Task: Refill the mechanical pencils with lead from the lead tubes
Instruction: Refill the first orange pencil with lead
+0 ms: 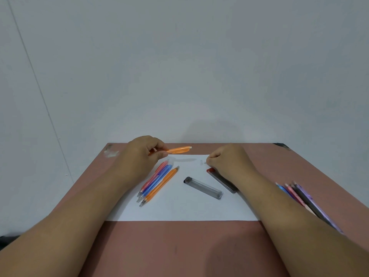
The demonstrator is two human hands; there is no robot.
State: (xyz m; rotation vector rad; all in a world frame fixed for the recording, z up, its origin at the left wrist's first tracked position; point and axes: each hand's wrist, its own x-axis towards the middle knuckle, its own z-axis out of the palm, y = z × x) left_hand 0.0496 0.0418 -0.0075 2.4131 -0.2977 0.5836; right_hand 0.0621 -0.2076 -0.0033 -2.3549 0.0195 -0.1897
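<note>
My left hand (142, 151) grips an orange mechanical pencil (178, 150) held level above the far edge of the white paper (179, 208), its white end pointing right. My right hand (225, 157) rests on the paper with fingers curled; its fingertips seem to pinch something tiny beside a small pale bit (201, 162), too small to identify. A red-capped lead tube (220, 179) lies partly under my right wrist. A grey lead tube (202, 187) lies in the paper's middle. Several pencils, pink, blue and orange (157, 182), lie side by side on the left.
A second bunch of pencils (299, 196), blue, pink, black and purple, lies on the brown table (179, 246) at the right, partly under my right forearm. A plain wall stands behind the table's far edge. A white scuff (111, 152) marks the far left corner.
</note>
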